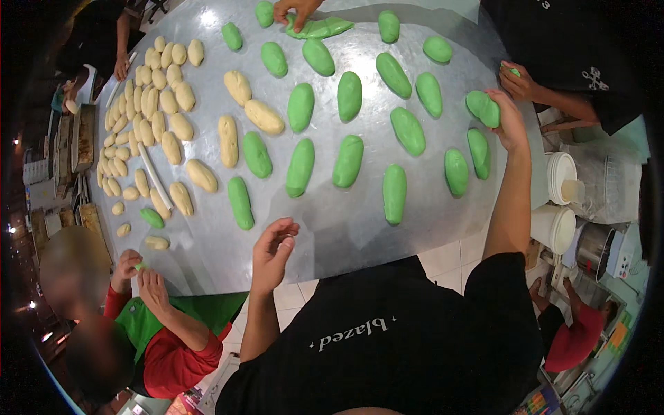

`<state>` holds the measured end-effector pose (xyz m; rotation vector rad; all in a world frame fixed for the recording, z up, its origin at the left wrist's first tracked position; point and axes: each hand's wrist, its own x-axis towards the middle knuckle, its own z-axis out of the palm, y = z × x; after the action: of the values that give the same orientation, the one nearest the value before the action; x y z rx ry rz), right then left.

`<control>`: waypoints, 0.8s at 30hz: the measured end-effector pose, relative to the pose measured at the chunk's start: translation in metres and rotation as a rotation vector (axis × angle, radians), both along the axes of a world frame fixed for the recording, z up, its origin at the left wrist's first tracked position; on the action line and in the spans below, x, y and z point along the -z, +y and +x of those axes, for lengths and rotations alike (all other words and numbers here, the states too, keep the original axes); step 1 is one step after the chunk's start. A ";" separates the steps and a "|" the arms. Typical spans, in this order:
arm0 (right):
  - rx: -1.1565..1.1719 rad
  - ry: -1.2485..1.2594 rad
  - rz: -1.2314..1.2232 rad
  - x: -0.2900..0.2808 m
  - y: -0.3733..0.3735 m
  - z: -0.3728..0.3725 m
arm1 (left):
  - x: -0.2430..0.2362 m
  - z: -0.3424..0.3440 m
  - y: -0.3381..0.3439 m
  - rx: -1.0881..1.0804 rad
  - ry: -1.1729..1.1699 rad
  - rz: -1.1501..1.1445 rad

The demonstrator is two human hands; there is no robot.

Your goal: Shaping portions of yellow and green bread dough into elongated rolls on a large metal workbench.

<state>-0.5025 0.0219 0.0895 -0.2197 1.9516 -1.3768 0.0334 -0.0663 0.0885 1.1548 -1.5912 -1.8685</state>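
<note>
Over the right edge of the metal table point(443, 221), my right hand point(510, 124) is closed on a piece of smooth green dough point(482, 108). My left hand point(273, 252) hovers above the near edge, fingers loosely bent and thumb apart, with nothing in it. Ahead of it lies a long green dough log point(240, 203). Several more green logs are spread across the middle, among them a near one point(394, 194) and two by my right forearm, one upright point(456, 172) and one slightly tilted point(478, 153).
Cream-coloured dough pieces point(182, 127) crowd the left side, with a thin white rolling pin point(155, 181) among them. A co-worker's hand point(297, 12) presses a flattened green dough piece point(321, 28) at the far edge. Other people's hands work left and right. White buckets point(555, 228) stand at right.
</note>
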 end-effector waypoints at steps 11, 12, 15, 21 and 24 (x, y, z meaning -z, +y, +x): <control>0.170 -0.575 -0.612 0.078 0.017 -0.112 | -0.011 0.008 0.042 0.108 0.016 -0.009; 0.176 -0.650 -0.755 0.073 0.015 -0.095 | -0.009 0.013 0.046 0.071 0.009 -0.016; -0.085 -0.775 -0.972 0.038 0.028 -0.022 | -0.003 0.017 0.053 0.074 0.042 0.036; -0.626 -1.410 -0.698 0.028 0.038 0.226 | 0.003 -0.039 0.069 -0.132 0.417 0.737; -0.838 -0.981 -0.494 0.009 0.028 0.311 | 0.003 -0.052 0.074 -0.286 0.479 1.026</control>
<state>-0.1914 0.0501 0.0801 -0.4268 0.5670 -1.0331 -0.0187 0.0077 0.0851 1.0508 -0.1342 -2.5326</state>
